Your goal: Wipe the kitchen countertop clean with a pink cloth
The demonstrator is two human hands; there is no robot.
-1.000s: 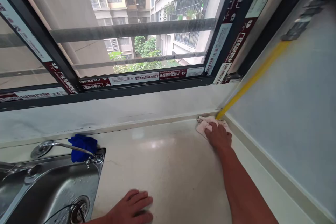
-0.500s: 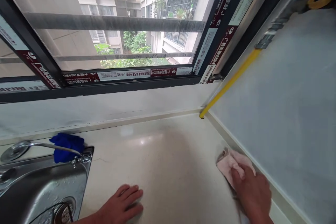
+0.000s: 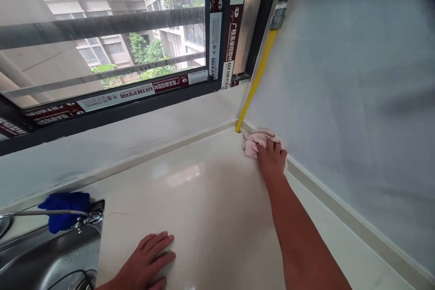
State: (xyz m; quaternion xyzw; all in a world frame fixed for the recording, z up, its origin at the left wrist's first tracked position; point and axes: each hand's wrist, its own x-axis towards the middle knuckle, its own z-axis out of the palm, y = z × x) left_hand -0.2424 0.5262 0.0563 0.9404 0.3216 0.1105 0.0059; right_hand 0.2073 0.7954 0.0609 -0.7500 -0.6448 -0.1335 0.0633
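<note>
A crumpled pale pink cloth [image 3: 253, 141] is under my right hand [image 3: 272, 156], whose fingers press it against the raised edge where the countertop meets the right wall. That spot lies just right of the yellow pipe [image 3: 258, 77], near the back corner. My left hand [image 3: 149, 256] rests flat on the cream countertop [image 3: 204, 217] at the lower middle, fingers apart, holding nothing. It lies to the right of the steel sink [image 3: 61, 253].
A blue cloth [image 3: 66, 206] is bunched behind the faucet [image 3: 86, 219] at the sink's back corner. Above the back ledge runs a dark window frame [image 3: 136, 106] with printed tape. Metal fittings [image 3: 280, 9] top the yellow pipe along the right wall [image 3: 356, 99].
My right hand has pushed the pink cloth away from me along the right wall to the back corner by the pipe. The view has turned right; my left hand stays on the countertop.
</note>
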